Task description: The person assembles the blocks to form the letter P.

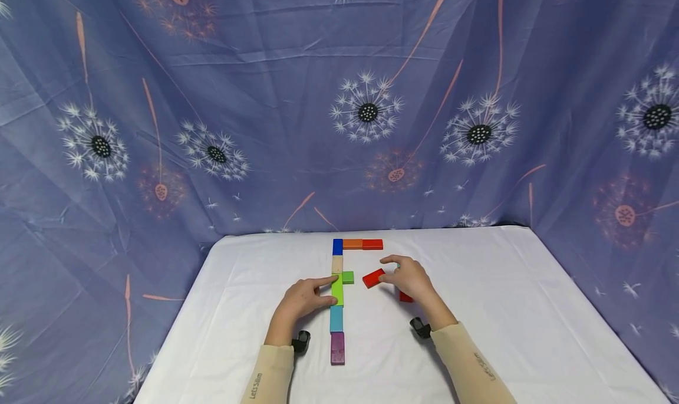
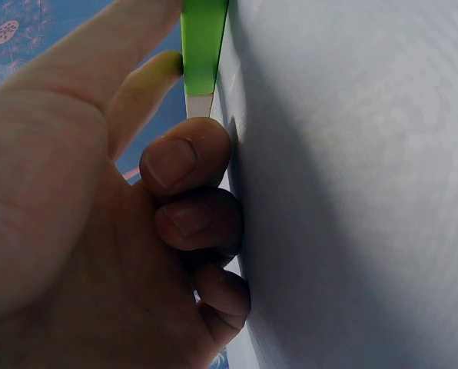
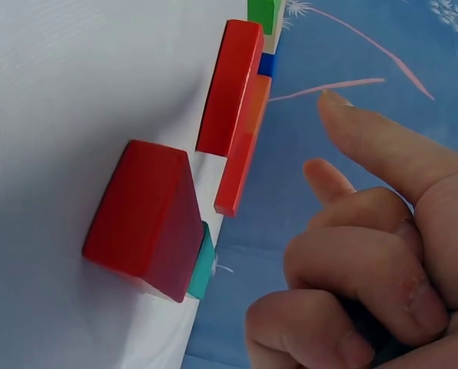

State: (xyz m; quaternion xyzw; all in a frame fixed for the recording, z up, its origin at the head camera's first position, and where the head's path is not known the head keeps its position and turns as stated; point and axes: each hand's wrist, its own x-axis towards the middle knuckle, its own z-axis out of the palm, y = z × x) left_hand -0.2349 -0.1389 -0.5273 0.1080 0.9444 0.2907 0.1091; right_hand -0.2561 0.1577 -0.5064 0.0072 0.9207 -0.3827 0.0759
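My left hand (image 1: 305, 298) touches the lime green block (image 1: 337, 292) with straight thumb and index finger; in the left wrist view the other fingers curl beside the green block (image 2: 202, 50). The lime block lies in a column with a blue block (image 1: 337, 246), a natural wood block (image 1: 337, 265), a light blue block (image 1: 336, 319) and a purple block (image 1: 337, 348). My right hand (image 1: 411, 277) hovers beside a tilted red block (image 1: 372, 278). The right wrist view shows a gap between its thumb and index finger and that red block (image 3: 230, 88).
An orange block (image 1: 352, 244) and a red block (image 1: 373, 244) run rightward from the blue one. A small green block (image 1: 348, 278) adjoins the column. Another red block (image 1: 406, 296) and a teal block (image 3: 203, 263) lie by my right hand on the white cloth (image 1: 239, 309).
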